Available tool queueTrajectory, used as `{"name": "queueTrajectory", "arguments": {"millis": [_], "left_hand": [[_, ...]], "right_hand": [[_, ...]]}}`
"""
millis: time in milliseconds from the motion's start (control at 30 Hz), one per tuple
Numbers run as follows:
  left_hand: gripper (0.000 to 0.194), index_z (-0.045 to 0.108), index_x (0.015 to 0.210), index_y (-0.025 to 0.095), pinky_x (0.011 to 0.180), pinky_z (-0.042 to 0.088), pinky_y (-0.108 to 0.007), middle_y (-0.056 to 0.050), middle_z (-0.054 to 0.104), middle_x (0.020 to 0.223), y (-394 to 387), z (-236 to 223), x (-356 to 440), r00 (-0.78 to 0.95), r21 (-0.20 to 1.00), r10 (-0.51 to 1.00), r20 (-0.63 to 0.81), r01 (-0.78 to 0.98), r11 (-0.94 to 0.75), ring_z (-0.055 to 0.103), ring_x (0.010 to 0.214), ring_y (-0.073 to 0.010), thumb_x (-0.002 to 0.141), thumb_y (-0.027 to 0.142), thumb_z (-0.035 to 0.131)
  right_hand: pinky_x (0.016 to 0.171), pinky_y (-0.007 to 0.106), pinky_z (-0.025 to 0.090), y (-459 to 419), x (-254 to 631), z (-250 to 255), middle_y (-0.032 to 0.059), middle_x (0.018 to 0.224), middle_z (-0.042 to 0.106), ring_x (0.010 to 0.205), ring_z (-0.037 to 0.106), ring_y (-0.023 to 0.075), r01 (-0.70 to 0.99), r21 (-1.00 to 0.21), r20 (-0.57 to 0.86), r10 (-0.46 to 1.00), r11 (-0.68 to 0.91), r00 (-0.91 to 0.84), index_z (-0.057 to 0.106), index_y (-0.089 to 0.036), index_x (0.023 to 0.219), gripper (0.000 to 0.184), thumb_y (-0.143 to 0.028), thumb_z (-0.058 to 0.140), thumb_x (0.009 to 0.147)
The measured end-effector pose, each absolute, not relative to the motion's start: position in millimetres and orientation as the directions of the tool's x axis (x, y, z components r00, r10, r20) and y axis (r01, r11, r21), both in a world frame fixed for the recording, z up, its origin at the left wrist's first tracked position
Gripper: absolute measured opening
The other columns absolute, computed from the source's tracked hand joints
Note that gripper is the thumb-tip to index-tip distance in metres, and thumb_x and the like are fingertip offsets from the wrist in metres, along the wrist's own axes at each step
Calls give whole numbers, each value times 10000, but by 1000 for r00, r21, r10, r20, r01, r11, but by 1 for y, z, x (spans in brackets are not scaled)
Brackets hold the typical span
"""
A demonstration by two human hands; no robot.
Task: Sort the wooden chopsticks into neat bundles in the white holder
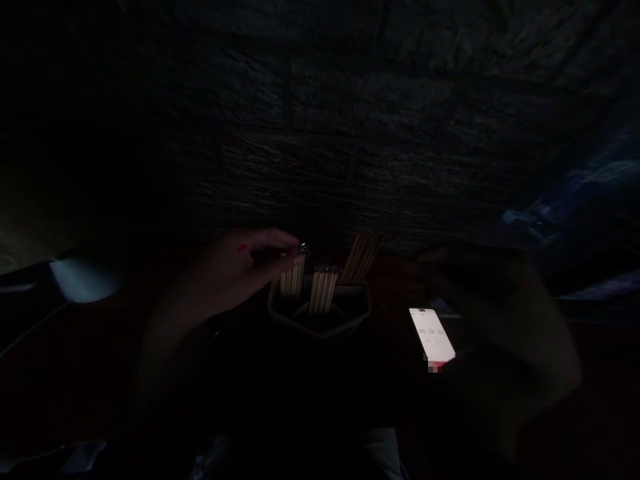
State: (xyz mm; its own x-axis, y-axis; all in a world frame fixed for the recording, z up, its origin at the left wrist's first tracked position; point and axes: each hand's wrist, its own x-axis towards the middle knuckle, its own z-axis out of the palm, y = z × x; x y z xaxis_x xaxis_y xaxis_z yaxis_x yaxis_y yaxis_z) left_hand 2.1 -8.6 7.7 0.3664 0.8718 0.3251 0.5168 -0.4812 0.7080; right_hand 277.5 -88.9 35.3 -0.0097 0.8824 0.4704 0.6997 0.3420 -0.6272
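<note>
The light is very low. My left hand (260, 257) pinches a small shiny round thing (303, 249) between thumb and fingertips, over the left side of a dark, angular holder (320, 331). Thin pale sticks stand upright in the holder: one bundle (293, 280) just under my left fingertips, and another bundle (323, 291) with dark, glinting tops in the middle. A third group of sticks (359, 259) leans to the right at the back. My right hand (440, 263) is off to the right, above a lit phone; darkness hides its fingers.
The lit phone (433, 335) lies right of the holder, showing a timer. Behind stands a rough brick-like wall (350, 100). Bluish crinkled plastic (565, 193) is at the right, and a pale curved object (85, 277) at the left.
</note>
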Motion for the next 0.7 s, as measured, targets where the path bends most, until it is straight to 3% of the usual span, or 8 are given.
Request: {"name": "queueTrajectory", "arguments": {"millis": [67,133,267,433,600,700], "left_hand": [[248,733,1018,263,874,534,-269,22,757,1028,-12,9,3,303,726,883,358,505,-467,698,943,-178,838,423,674],[281,729,1026,271,829,550,-278,13,760,1004,-15,11,4,241,753,887,395,468,-462,703,910,-191,811,449,696],[346,701,1096,271,802,554,-275,0,756,962,-15,11,13,174,792,880,442,384,-474,704,889,-196,796,445,711],[390,666,1156,252,779,557,-265,-20,745,989,-17,-4,21,141,850,905,402,311,-426,703,890,-187,811,433,699],[388,660,1133,208,729,559,-261,-51,733,1041,-32,-30,12,118,891,947,299,321,-321,695,913,-193,825,442,685],[375,652,1125,196,697,568,-263,-59,735,1029,-41,-44,8,130,918,966,222,307,-252,701,864,-184,840,439,669]], "right_hand": [[466,198,458,-99,280,41,-14,649,704,551,638,114,648,-718,511,825,255,241,712,-231,712,159,-340,705,827],[438,220,395,-109,283,45,-7,576,633,507,561,109,651,-735,536,750,189,387,656,-216,619,247,-341,715,823],[423,263,375,-131,296,44,10,543,596,479,527,140,668,-741,494,731,71,471,638,-235,579,275,-371,715,805],[448,251,443,-147,307,6,6,620,697,526,616,154,620,-783,316,885,40,343,735,-248,737,148,-366,686,813],[604,254,551,-135,284,-41,31,880,775,739,718,174,555,-831,158,975,47,155,755,-231,955,185,-340,666,835],[599,257,562,-123,261,-53,38,861,775,711,727,176,533,-844,142,983,60,114,747,-230,1031,240,-355,661,845]]}}
